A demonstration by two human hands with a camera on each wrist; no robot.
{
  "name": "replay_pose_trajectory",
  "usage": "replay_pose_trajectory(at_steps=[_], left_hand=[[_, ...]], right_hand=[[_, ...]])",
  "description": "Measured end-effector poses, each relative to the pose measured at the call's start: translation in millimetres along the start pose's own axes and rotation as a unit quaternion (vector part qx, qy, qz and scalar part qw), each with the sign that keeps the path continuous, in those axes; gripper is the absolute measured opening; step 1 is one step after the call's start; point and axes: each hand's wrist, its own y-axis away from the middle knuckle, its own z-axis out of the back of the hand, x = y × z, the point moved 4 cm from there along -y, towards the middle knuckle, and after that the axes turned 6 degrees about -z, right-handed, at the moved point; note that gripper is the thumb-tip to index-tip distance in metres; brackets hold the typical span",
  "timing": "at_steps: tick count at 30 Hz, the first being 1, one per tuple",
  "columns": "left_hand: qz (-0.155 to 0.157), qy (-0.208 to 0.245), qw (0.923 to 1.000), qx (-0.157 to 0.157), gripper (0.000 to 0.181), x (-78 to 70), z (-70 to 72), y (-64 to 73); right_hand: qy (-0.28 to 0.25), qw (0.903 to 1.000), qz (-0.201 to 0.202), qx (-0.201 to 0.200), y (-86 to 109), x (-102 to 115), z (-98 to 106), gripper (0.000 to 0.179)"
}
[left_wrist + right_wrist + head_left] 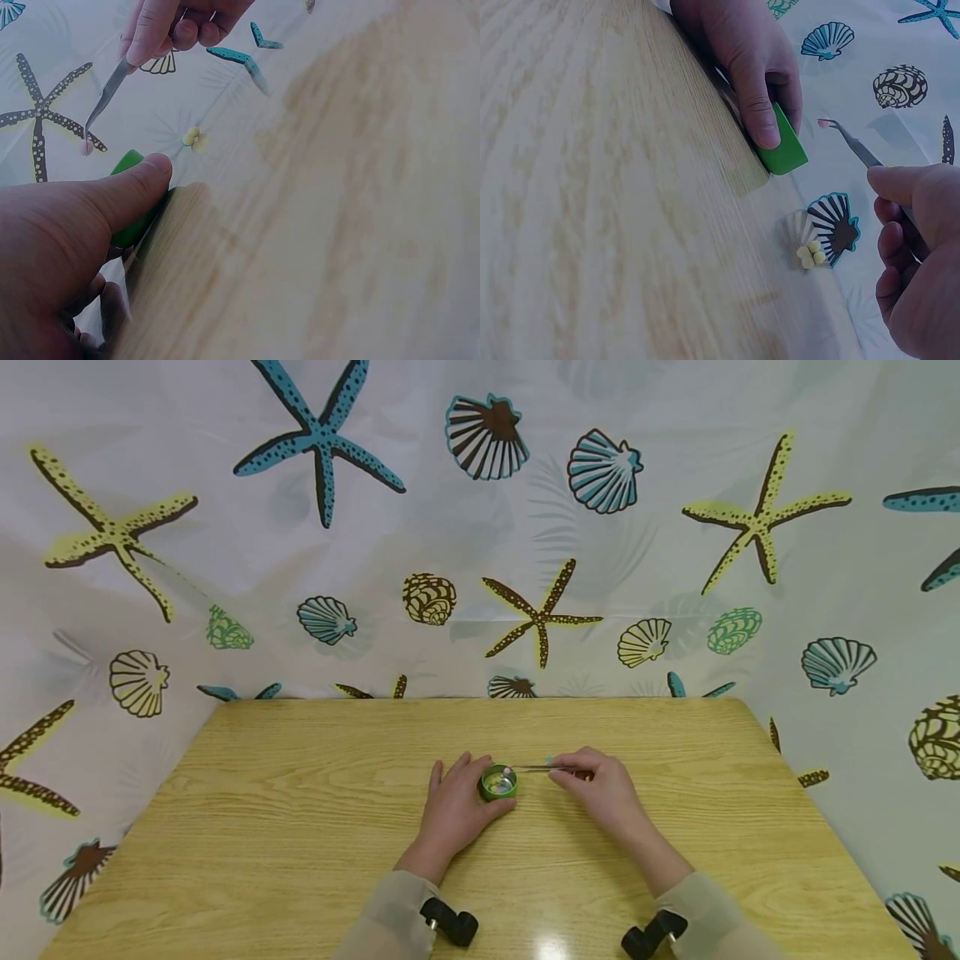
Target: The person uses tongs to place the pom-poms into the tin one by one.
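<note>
A small round green container [483,794] stands on the table, with several tiny pale and coloured pieces inside. My left hand [456,806] grips it from the left, thumb on the near side and fingers behind. From the right, my right hand [602,789] pinches a pair of metal tweezers [861,151] with bent, slender tips. A tiny pinkish bead [86,147] sits at those tips. In the head view, tips and bead are at the container's upper right rim. The right wrist view hides what lies inside the container.
The wooden table [300,827] reaches back to a pale cloth [420,543] printed with starfish and shells, which also hangs at both sides. A tiny teal spot [549,760] shows beside the right fingertips. Small yellow rounded shapes [810,255] appear in both wrist views; their place is unclear.
</note>
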Motion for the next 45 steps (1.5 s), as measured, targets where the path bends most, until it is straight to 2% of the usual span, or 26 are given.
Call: replay_pose_trajectory(at_steps=[10, 20, 30, 45], left_hand=[[0.0, -0.002, 1.0, -0.001, 0.078, -0.3, -0.4, -0.2], [-0.003, -0.003, 1.0, -0.004, 0.078, 0.7, -1.3, -0.8], [-0.003, -0.001, 1.0, -0.006, 0.077, 0.4, -0.9, -0.7], [-0.002, -0.002, 1.0, -0.006, 0.078, 1.2, -2.0, -0.9]], right_hand=[[0.013, 0.9999, -0.004, 0.004, -0.4, 0, -4, 0.014], [-0.003, 0.9999, -0.01, -0.01, -0.1, 0, 1, 0.014], [-0.005, 0.9985, -0.037, -0.04, -2.6, -4, 15, 0.014], [0.001, 0.9967, -0.051, -0.064, -6.6, -21, 37, 0.016]])
